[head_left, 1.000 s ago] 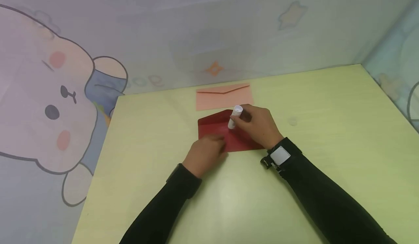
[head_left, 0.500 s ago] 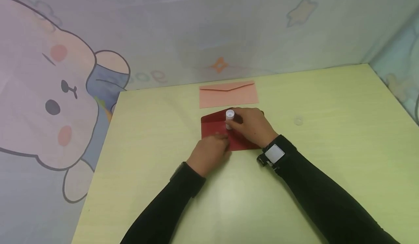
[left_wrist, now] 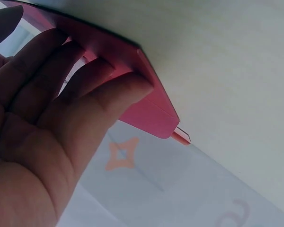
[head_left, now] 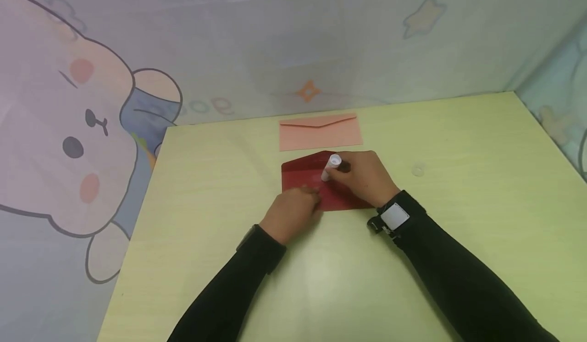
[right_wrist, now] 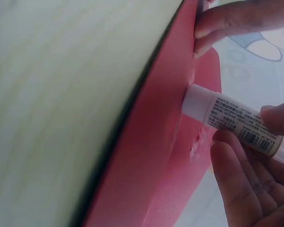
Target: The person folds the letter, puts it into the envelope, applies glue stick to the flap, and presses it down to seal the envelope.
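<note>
A red envelope [head_left: 300, 176] lies on the table with its flap folded out toward the wall. My right hand [head_left: 370, 180] pinches a white glue stick [head_left: 330, 168] between thumb and fingers, its lower end against the red paper and its top leaning right. In the right wrist view, printed text and a barcode show on the glue stick [right_wrist: 241, 124], and shiny smears [right_wrist: 195, 145] mark the paper near it. The fingertips of my left hand [head_left: 291, 213] rest on the envelope's near left part. In the left wrist view those fingers [left_wrist: 128, 92] are spread, slightly bent, against the red paper.
Behind the red envelope lies a pale pink envelope [head_left: 321, 136], flap side up. A small clear round piece [head_left: 418, 170] sits on the table [head_left: 458, 219] to the right. A cartoon-printed cloth [head_left: 257, 46] stands along the table's back edge.
The glue stick moved left along the envelope and stood more upright half a second ago; now it is back to the right and tilted. My left hand stays almost in place.
</note>
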